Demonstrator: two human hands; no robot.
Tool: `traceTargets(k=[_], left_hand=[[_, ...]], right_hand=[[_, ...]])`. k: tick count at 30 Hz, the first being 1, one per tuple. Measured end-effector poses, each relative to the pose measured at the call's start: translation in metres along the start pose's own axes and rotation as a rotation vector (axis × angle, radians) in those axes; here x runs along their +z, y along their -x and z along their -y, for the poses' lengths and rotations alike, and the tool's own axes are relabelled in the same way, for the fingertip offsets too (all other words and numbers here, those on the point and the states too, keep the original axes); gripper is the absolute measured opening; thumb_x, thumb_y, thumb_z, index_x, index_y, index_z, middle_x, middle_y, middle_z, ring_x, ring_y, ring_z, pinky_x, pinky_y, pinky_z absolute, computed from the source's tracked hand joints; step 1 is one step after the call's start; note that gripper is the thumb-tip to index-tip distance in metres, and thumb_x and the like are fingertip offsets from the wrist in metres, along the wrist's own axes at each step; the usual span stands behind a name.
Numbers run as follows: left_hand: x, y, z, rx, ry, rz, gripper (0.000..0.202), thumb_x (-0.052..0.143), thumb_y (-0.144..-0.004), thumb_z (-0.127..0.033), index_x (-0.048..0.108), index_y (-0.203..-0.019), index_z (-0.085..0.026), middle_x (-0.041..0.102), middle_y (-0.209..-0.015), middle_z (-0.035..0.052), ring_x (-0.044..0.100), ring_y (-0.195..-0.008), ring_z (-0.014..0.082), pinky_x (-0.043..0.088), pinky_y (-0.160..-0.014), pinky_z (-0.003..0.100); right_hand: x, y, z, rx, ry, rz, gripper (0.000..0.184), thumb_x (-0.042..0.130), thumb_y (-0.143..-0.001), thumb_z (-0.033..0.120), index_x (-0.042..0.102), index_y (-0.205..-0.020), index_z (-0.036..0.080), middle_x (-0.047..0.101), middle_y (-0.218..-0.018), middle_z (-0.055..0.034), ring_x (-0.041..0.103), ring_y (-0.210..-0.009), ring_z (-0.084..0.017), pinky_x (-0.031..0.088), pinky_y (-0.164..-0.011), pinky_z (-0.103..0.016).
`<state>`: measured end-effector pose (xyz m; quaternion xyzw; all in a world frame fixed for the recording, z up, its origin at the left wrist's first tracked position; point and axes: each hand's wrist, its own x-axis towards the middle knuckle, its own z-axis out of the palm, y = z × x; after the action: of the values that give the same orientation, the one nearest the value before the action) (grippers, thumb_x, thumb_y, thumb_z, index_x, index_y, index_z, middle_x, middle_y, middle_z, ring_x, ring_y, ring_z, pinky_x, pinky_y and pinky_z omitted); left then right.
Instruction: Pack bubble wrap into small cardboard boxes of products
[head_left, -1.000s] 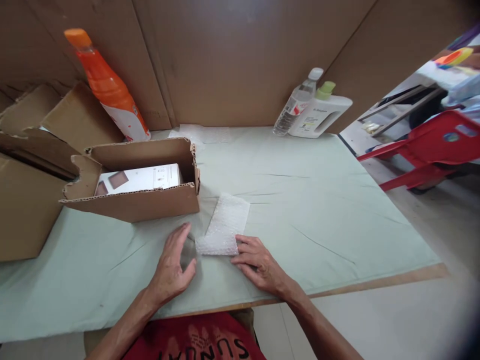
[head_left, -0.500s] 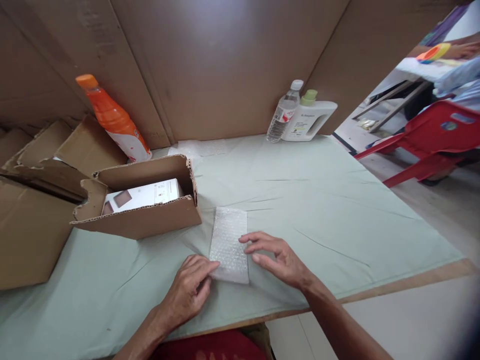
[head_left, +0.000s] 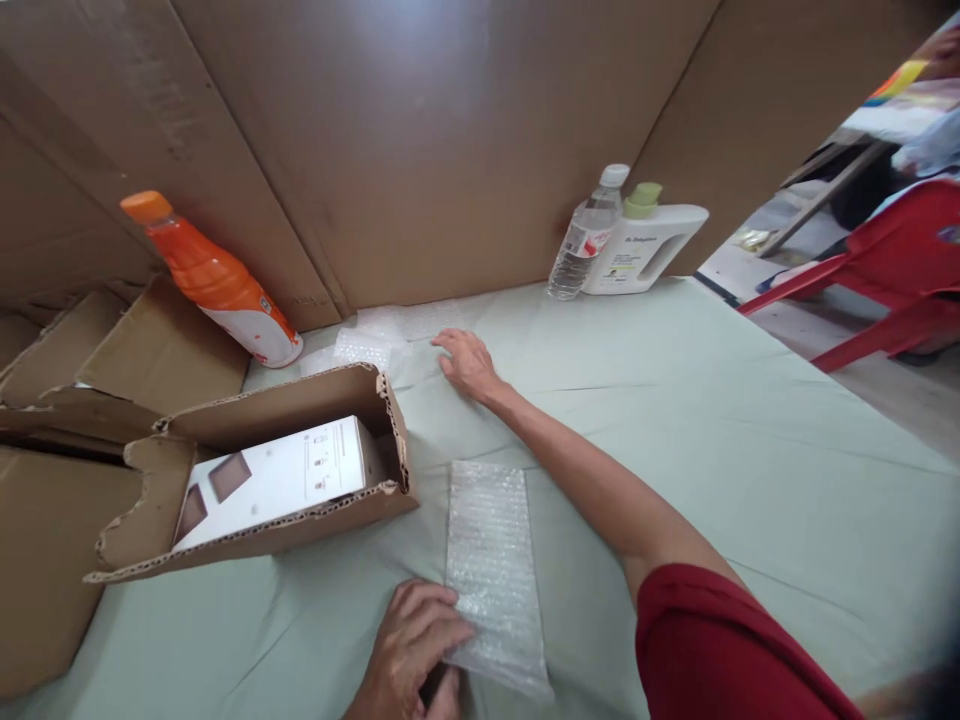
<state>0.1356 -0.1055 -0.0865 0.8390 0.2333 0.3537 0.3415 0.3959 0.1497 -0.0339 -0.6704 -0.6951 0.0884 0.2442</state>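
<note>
A flat strip of bubble wrap [head_left: 491, 570] lies on the pale green tabletop [head_left: 712, 420] near me. My left hand [head_left: 416, 650] rests at its near left edge, fingers curled and pressing the wrap down. My right hand [head_left: 466, 362] is stretched far across the table, fingers open and flat, touching more bubble wrap sheets [head_left: 375, 345] that lie by the cardboard back wall. An open cardboard box [head_left: 262, 480] with a white carton [head_left: 277, 478] inside sits left of the strip.
An orange bottle [head_left: 214, 280] leans at the back left. A clear water bottle [head_left: 589, 232] and a white jug with a green cap [head_left: 645, 240] stand at the back right. Larger cardboard boxes [head_left: 52, 480] lie at the left. A red plastic chair [head_left: 892, 280] is off to the right.
My right hand left the strip and reached to the bubble wrap sheets at the back. The left hand stayed on the strip's near edge. The camera moved forward over the table.
</note>
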Motion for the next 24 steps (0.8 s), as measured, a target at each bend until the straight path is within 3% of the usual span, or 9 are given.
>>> traceTargets(k=[2, 5, 8, 10, 15, 19, 24], left_hand=[[0.009, 0.006, 0.011, 0.029, -0.014, -0.045, 0.037, 0.05, -0.078, -0.011, 0.062, -0.111, -0.024, 0.07, -0.079, 0.0079, 0.067, -0.09, 0.0288, 0.053, -0.08, 0.048], [0.017, 0.01, 0.02, 0.051, -0.021, -0.075, 0.031, 0.047, -0.081, -0.013, 0.062, -0.106, -0.024, 0.068, -0.074, 0.0069, 0.067, -0.085, 0.0273, 0.052, -0.077, 0.045], [0.014, 0.003, 0.018, 0.056, -0.005, -0.073, 0.028, 0.047, -0.081, -0.011, 0.06, -0.103, -0.023, 0.068, -0.075, 0.0064, 0.067, -0.084, 0.0263, 0.052, -0.076, 0.044], [0.006, -0.005, 0.01, 0.054, 0.02, -0.058, 0.031, 0.049, -0.079, -0.008, 0.06, -0.103, -0.023, 0.068, -0.076, 0.006, 0.067, -0.085, 0.0258, 0.053, -0.076, 0.043], [-0.019, -0.019, -0.015, -0.034, 0.052, 0.027, 0.039, 0.052, -0.076, -0.002, 0.062, -0.108, -0.021, 0.073, -0.088, 0.0065, 0.067, -0.098, 0.0257, 0.052, -0.086, 0.044], [-0.023, -0.018, -0.023, -0.042, -0.014, 0.013, 0.033, 0.052, -0.078, -0.002, 0.065, -0.102, -0.02, 0.074, -0.089, 0.0057, 0.067, -0.1, 0.0249, 0.051, -0.088, 0.042], [-0.014, -0.014, -0.038, -0.024, -0.074, -0.014, 0.03, 0.051, -0.076, 0.0, 0.065, -0.095, -0.019, 0.072, -0.087, 0.0048, 0.065, -0.101, 0.0246, 0.05, -0.09, 0.041]], right_hand=[[0.008, -0.029, -0.008, 0.009, 0.079, 0.006, 0.046, 0.052, -0.09, 0.009, 0.066, -0.134, 0.015, 0.056, -0.149, -0.0169, 0.051, -0.13, -0.034, 0.038, -0.105, -0.048], [0.014, -0.059, -0.02, 0.012, 0.196, 0.032, 0.041, 0.045, -0.095, 0.008, 0.07, -0.126, 0.009, 0.064, -0.136, -0.0224, 0.053, -0.124, -0.034, 0.034, -0.1, -0.047], [0.007, -0.07, -0.025, -0.01, 0.296, 0.048, 0.04, 0.04, -0.097, 0.008, 0.073, -0.118, 0.008, 0.07, -0.123, -0.0229, 0.055, -0.116, -0.032, 0.031, -0.096, -0.044], [-0.006, -0.063, -0.024, -0.027, 0.352, 0.053, 0.039, 0.04, -0.095, 0.007, 0.074, -0.116, 0.008, 0.072, -0.117, -0.0231, 0.057, -0.111, -0.032, 0.03, -0.094, -0.044], [-0.055, 0.01, -0.01, -0.027, 0.487, 0.04, 0.037, 0.04, -0.097, 0.014, 0.073, -0.112, 0.007, 0.075, -0.105, -0.0233, 0.06, -0.099, -0.033, 0.027, -0.09, -0.044], [-0.088, 0.087, 0.013, -0.043, 0.611, 0.049, 0.031, 0.044, -0.099, 0.02, 0.072, -0.106, 0.012, 0.076, -0.097, -0.018, 0.064, -0.092, -0.03, 0.029, -0.084, -0.041], [-0.088, 0.153, 0.061, -0.046, 0.623, 0.282, 0.026, 0.046, -0.101, 0.024, 0.069, -0.105, 0.014, 0.077, -0.095, -0.0142, 0.068, -0.085, -0.025, 0.032, -0.078, -0.036]])
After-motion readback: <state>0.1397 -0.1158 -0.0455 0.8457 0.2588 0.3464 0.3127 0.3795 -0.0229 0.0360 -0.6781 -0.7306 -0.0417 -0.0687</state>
